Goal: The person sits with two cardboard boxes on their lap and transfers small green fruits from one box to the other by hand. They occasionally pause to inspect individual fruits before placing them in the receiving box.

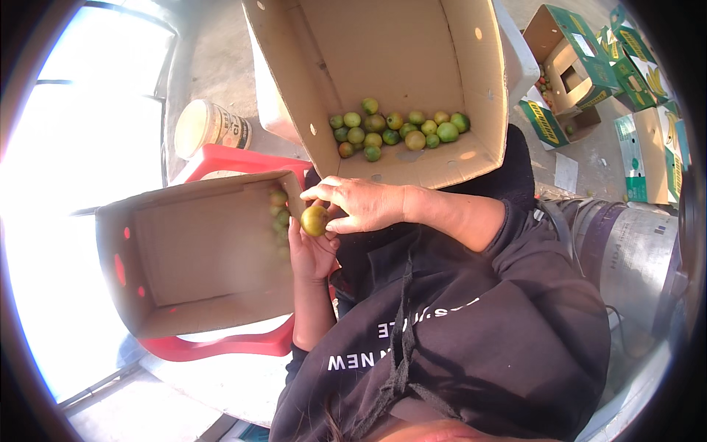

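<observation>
A yellow-green tomato (315,221) is between my two hands in front of my lap. My right hand (359,201) comes over it from above, thumb and fingers against its side. From below, my left hand (314,257) cups it, thumb upright along its left side. Just beyond sits a large cardboard box (381,50), tilted towards me, with several green and yellowish tomatoes (415,140) gathered at its near end. To the left, a second cardboard box (215,248) holds a few tomatoes (280,215) along its right wall, partly blurred by glare.
The left box rests on a red plastic stool or chair (221,345). A white bucket (210,130) stands on the floor behind it. At far right are green printed banana cartons (602,66), one holding reddish tomatoes. A large grey cylinder (624,259) lies beside my right elbow.
</observation>
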Motion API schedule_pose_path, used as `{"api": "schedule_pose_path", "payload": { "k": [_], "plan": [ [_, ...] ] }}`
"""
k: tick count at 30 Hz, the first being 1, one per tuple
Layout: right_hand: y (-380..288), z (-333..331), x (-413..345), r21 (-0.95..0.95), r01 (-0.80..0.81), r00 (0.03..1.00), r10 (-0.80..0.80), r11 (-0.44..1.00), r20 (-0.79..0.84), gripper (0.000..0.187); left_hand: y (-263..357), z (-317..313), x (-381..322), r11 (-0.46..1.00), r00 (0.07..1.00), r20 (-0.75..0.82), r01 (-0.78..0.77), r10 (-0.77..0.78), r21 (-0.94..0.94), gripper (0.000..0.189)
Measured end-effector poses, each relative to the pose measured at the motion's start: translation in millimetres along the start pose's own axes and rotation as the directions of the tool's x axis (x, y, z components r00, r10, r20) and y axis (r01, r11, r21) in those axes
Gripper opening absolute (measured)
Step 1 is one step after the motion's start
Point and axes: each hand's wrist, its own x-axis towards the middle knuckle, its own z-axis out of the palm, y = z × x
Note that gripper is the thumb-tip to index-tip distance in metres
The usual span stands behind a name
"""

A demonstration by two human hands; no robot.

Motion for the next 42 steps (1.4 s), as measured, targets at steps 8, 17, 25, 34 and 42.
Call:
{"api": "schedule_pose_path", "payload": {
  "k": [8,17,25,34,42],
  "plan": [
    [96,-60,-36,-0.644,-0.597,0.802,0.389,0.479,-0.454,0.029,20,-49,6,0.874,0.871,-0.42,-0.393,0.254,-0.287,0.06],
    [141,-60,-52,-0.518,-0.733,0.669,0.601,0.44,-0.436,0.029,7,-34,8,0.973,0.966,-0.164,-0.213,0.198,-0.083,0.051],
    [96,-59,-40,-0.507,-0.604,0.793,0.396,0.616,-0.463,0.045,6,-32,9,0.98,0.975,-0.11,-0.197,0.191,-0.041,0.049],
    [4,0,-3,-0.256,0.16,0.973,-0.196,0.953,-0.123,0.049,-1,-19,-3,0.995,0.963,0.266,0.072,-0.051,-0.071,0.063],
    [123,-75,-45,-0.72,-0.633,0.739,0.499,0.283,-0.453,0.028,19,-46,7,0.912,0.927,-0.305,-0.304,0.217,-0.276,0.054]
  ]
}}
